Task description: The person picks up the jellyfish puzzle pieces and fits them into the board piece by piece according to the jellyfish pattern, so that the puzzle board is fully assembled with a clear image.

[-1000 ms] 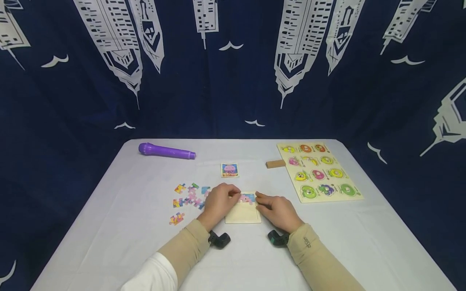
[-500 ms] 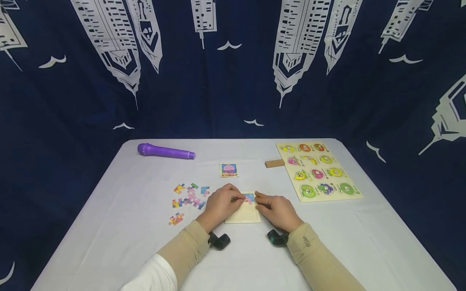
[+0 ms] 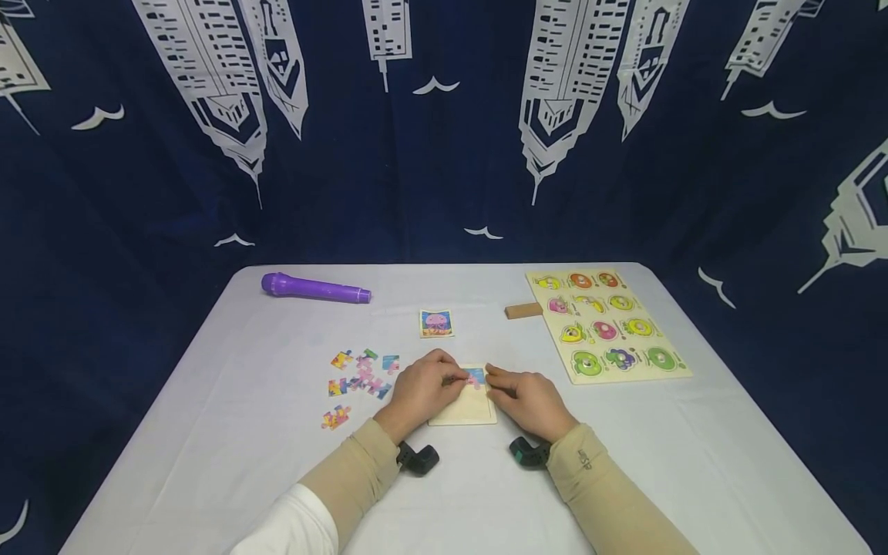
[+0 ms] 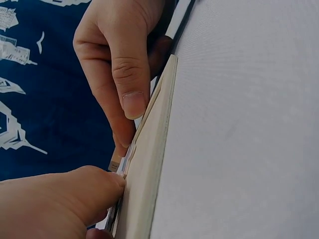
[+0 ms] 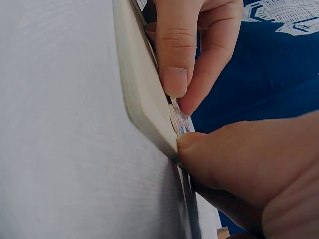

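In the head view, a pale wooden puzzle board [image 3: 463, 412] lies flat in front of me. A strip of blue and pink puzzle pieces [image 3: 475, 376] lies along its far edge. My left hand [image 3: 426, 387] reaches over the board's left part, thumb and fingertips pinching a puzzle piece at that strip; the fingers mostly hide the piece. My right hand [image 3: 530, 401] holds the board's right edge between thumb and fingers, close to the far corner. Up close in the right wrist view, the left thumb [image 5: 175, 82] points down at thin pieces [image 5: 178, 118] inside the raised rim.
Loose puzzle pieces [image 3: 364, 381] lie left of the board. A small picture card [image 3: 436, 324] with a pink figure sits beyond it. A purple microphone [image 3: 315, 288] lies at the back left. At right are a fruit puzzle board [image 3: 610, 327] and a brown wooden block [image 3: 523, 311].
The left hand has shifted slightly right over the board's strip of pieces, covering more of the pink picture, then stayed nearly still. The right hand keeps its place at the board's edge.
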`<state>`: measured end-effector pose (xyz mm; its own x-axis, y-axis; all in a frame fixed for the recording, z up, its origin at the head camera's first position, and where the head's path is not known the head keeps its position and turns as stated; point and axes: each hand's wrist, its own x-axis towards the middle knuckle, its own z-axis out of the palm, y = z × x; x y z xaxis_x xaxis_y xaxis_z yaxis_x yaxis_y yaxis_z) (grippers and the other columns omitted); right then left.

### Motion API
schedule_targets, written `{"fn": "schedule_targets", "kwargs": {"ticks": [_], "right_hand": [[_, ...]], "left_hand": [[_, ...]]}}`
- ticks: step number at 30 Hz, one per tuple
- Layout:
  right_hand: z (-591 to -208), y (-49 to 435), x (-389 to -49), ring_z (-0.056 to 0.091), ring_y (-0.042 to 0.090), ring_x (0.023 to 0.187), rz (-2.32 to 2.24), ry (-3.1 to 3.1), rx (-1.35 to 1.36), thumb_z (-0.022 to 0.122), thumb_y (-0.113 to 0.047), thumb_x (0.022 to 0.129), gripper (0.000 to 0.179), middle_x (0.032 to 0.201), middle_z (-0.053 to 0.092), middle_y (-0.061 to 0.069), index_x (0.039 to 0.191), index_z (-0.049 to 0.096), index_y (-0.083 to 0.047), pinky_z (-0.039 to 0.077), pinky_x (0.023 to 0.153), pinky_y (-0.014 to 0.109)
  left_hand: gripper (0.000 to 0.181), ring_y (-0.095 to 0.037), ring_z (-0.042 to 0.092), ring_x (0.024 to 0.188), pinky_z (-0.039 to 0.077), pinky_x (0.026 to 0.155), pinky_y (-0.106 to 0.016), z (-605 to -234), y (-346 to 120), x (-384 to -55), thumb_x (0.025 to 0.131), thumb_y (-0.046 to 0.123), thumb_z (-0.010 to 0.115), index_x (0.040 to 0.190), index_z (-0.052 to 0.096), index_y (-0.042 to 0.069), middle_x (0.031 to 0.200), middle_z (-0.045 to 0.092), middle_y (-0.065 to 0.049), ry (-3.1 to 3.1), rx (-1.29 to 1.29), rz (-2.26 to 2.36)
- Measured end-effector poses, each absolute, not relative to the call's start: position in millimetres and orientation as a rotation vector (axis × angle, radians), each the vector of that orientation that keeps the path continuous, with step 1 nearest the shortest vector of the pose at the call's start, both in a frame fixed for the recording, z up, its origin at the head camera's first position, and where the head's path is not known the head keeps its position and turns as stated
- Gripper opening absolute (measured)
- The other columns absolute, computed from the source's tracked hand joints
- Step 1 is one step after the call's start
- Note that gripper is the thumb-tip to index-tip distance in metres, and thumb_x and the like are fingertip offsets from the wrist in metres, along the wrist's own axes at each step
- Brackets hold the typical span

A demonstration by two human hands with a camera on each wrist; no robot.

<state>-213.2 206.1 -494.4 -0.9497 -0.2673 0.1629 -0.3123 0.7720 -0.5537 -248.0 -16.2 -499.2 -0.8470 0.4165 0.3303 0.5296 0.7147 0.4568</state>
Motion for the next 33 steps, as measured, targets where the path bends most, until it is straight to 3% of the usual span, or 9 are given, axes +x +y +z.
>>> {"fn": "schedule_targets", "kwargs": {"ticks": [17,33], "right_hand": [[-491.9,203.9,-212.1,0.061,0.027,0.130,0.931,-2.883,0.480,0.073,-0.022,0.096,0.035,0.142,0.063,0.001,0.129,0.072,-0.009,0.048,0.107,0.049],[-492.1,205.4,-210.9,0.062,0.028,0.129,0.934,-2.878,0.488,0.073,-0.021,0.096,0.035,0.142,0.063,0.002,0.129,0.072,-0.009,0.049,0.106,0.049]], "left_hand": [[0.007,-0.011,0.069,0.089,0.050,0.069,-0.026,-498.6,-14.0,-249.6,0.090,0.035,0.080,0.093,0.082,0.028,0.097,0.068,0.012,-2.757,-0.640,-0.881],[0.010,-0.009,0.069,0.083,0.050,0.064,-0.024,-492.5,-11.7,-243.1,0.094,0.031,0.076,0.101,0.082,0.027,0.103,0.070,0.012,-2.787,-0.722,-0.654]]}}
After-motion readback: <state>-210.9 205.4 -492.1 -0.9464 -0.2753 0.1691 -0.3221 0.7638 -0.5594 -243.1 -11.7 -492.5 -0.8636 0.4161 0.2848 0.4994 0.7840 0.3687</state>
